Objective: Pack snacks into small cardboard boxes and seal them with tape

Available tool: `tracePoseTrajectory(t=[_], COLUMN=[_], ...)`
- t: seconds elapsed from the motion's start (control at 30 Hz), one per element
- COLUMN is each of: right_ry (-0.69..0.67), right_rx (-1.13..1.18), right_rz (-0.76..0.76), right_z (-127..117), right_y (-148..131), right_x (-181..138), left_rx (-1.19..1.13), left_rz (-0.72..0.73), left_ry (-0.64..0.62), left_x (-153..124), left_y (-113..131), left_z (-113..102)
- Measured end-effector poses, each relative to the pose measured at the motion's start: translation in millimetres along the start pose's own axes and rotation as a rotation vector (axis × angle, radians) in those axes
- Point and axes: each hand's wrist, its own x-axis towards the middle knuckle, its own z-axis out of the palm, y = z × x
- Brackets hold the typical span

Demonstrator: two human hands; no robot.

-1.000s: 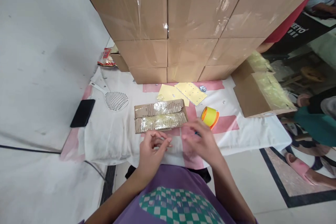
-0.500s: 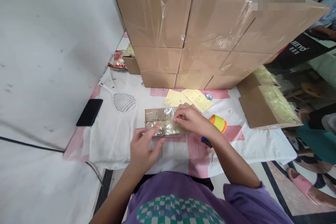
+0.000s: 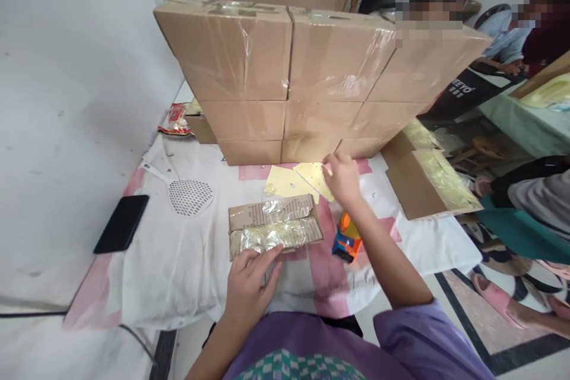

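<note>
Mid-frame on the bench, a cardboard piece already bears shiny film, yellow sheets beyond it loose; left hand spread at its edge, right hand curled over the sheets, grip unclear.

Purple shirt — teal-and-white checkered print

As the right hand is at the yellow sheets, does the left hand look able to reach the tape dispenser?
Probably yes: cloth lies between the left hand and the tape dispenser, though the right forearm partly hides it here.
</note>
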Motion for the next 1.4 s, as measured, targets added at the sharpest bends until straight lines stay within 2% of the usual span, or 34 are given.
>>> tracePoseTrajectory(t=[0.07, 0.17, 0.23, 0.3, 0.57, 0.9, 1.1, 1.2, 1.27, 1.33, 1.4], right_ry=[-0.161, -0.282, -0.336, -0.366, -0.352, -0.232, -0.219, -0.169, -0.114, -0.054, -0.001], right_rx=[0.027, 0.043, 0.046, 0.046, 0.091, 0.141, 0.202, 0.268, 0.320, 0.375, 0.502], right_rz=[0.122, 0.160, 0.167, 0.169, 0.139, 0.192, 0.207, 0.213, 0.218, 0.218, 0.170], right_z=[7, 22, 34, 45, 77, 80, 92, 84, 68, 45, 19], right_y=[57, 122, 143, 152, 162, 177, 175, 170, 167, 161, 146], right_x=[24, 42, 45, 46, 50, 38, 47, 49, 43, 27, -1], left_rx=[-0.010, -0.010, -0.006, -0.007, 0.026, 0.026, 0.058, 0.061, 0.080, 0.127, 0.176], left_rz=[-0.005, 0.001, 0.003, -0.002, -0.031, -0.022, -0.006, 0.000, 0.021, 0.031, -0.076], left_ry=[0.004, 0.015, 0.013, 0.012, 0.022, 0.022, 0.030, 0.026, 0.036, 0.086, 0.171], left_x=[-3, -5, -5, -4, 0, 5, 11, 9, 7, 6, 10], left_y=[0, -2, -4, -4, -1, -1, 1, 2, -1, -10, -23], left_z=[1, 3, 5, 6, 6, 2, 3, 2, 1, -2, -5])
